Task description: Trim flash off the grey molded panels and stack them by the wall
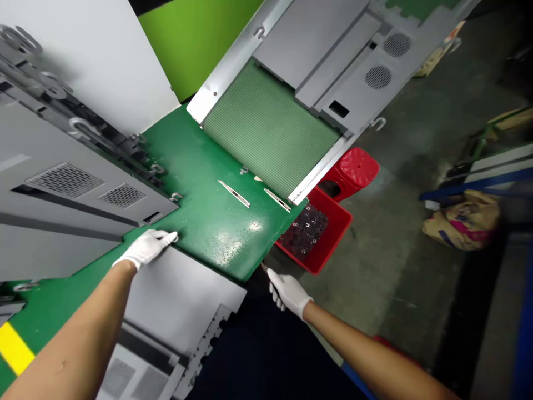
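Observation:
My left hand (147, 247), in a white glove, is closed at the upper corner of a grey plastic panel (179, 289). A small pale hook-like bit shows at its fingertips. This panel lies on the green table (187, 150) against my body. My right hand (290, 293), also gloved, is wrapped round a slim dark-handled tool (265, 267) just off the table's edge. Its tip points up and left; its exact kind is hard to make out. Two thin pale strips (234, 193) lie on the table beyond, with dark specks scattered nearby.
Stacked grey panels with hooks (87, 166) stand at left. A green conveyor belt (270, 128) carries another grey panel (333, 55). A red bin (333, 239) of dark scraps sits below the table edge, beside a red stool (358, 166). A sack (462, 222) lies at right.

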Demonstrator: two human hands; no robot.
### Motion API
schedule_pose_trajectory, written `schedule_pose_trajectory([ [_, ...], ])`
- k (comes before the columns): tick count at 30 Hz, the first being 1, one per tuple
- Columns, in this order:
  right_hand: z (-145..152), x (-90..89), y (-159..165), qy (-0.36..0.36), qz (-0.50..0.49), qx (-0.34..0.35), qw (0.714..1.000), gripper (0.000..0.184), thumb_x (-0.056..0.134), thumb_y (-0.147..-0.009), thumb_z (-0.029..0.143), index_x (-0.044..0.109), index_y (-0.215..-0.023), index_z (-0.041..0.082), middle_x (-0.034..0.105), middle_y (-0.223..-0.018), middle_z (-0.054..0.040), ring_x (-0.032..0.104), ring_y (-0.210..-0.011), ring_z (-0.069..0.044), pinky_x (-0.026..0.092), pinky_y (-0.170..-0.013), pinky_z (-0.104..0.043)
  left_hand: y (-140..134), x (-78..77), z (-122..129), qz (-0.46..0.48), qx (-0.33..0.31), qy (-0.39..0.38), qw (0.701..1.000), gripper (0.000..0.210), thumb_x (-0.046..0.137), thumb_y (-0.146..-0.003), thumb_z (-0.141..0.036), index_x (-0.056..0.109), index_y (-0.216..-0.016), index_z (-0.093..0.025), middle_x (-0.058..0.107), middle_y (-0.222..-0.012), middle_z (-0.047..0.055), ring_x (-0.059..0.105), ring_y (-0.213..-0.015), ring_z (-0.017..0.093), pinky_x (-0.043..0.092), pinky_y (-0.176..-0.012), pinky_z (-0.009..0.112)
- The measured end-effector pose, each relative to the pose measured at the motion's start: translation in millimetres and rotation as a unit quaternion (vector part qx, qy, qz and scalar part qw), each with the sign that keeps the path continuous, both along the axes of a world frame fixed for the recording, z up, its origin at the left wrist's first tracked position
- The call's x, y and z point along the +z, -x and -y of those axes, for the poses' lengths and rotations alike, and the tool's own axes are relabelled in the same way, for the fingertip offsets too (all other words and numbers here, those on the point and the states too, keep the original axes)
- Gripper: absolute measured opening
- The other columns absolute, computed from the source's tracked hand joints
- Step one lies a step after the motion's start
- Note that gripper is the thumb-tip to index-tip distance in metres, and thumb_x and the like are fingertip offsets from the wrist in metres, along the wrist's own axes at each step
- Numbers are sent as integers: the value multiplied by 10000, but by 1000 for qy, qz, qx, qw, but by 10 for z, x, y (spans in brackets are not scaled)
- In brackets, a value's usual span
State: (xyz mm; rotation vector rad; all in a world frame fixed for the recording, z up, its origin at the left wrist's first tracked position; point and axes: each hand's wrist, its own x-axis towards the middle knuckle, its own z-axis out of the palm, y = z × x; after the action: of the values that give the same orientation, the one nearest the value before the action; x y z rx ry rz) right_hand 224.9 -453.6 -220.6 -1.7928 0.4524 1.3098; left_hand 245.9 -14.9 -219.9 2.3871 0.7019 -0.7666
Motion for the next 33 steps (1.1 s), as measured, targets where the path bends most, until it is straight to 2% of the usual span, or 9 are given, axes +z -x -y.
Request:
schedule_pose_trajectory([
  [2, -170, 36, -87, -16, 33, 63, 997, 626, 302, -935, 742, 553, -722, 209, 588, -569, -1, 544, -441, -124, 424, -424, -222, -86, -52, 206, -49, -33, 37, 998, 526, 549, -764, -733, 731, -741, -240, 719, -783, 39, 638, -770, 231, 475, -712, 293],
  [3, -267, 48, -143, -18, 58, 117, 991, 645, 268, -944, 741, 577, -746, 211, 630, -614, -21, 589, -495, -139, 453, -475, -234, -141, -72, 348, -66, -48, 42, 996, 534, 546, -760, -743, 728, -744, -241, 710, -762, 39, 630, -748, 226, 465, -690, 292],
  [6, -598, 50, -316, -22, 137, 292, 946, 706, 201, -964, 724, 667, -828, 212, 741, -828, -95, 705, -787, -213, 509, -687, -271, -282, -147, 692, -72, -53, 2, 996, 464, 602, -734, -692, 722, -753, -244, 705, -779, 47, 615, -729, 223, 439, -657, 298],
  [9, -965, -7, -427, -18, 173, 371, 912, 772, 157, -966, 721, 721, -902, 198, 757, -982, -141, 692, -1009, -279, 490, -848, -321, -311, -248, 730, -79, -44, 17, 996, 410, 648, -708, -641, 731, -753, -242, 707, -775, 52, 610, -713, 214, 440, -653, 296],
  [13, -1405, -102, -452, -8, 172, 402, 900, 859, 112, -946, 747, 740, -1029, 167, 748, -1048, -181, 689, -1038, -312, 489, -884, -372, -210, -336, 550, -66, -28, 82, 994, 450, 568, -785, -648, 746, -807, -235, 733, -808, 32, 618, -731, 182, 468, -697, 263],
  [17, -1672, -143, -423, 4, 170, 410, 896, 865, 137, -929, 769, 747, -1036, 164, 745, -1052, -200, 693, -1033, -324, 502, -882, -400, -124, -330, 474, -26, -1, 143, 989, 488, 567, -791, -651, 752, -836, -202, 748, -816, 42, 622, -733, 190, 484, -709, 275],
  [26, -1874, -154, -352, 4, 211, 407, 889, 851, 121, -934, 762, 732, -1015, 175, 751, -1014, -191, 703, -1009, -322, 516, -867, -412, -82, -170, 448, -13, 56, 233, 971, 350, 687, -753, -513, 749, -844, -180, 770, -875, 74, 671, -790, 209, 534, -760, 302],
  [33, -1933, -151, -293, 15, 256, 442, 860, 807, 68, -990, 656, 713, -1013, 171, 750, -978, -179, 713, -970, -302, 517, -852, -417, -88, -78, 463, -18, 78, 251, 965, 298, 709, -753, -453, 737, -839, -169, 768, -881, 83, 675, -801, 210, 544, -784, 320],
])
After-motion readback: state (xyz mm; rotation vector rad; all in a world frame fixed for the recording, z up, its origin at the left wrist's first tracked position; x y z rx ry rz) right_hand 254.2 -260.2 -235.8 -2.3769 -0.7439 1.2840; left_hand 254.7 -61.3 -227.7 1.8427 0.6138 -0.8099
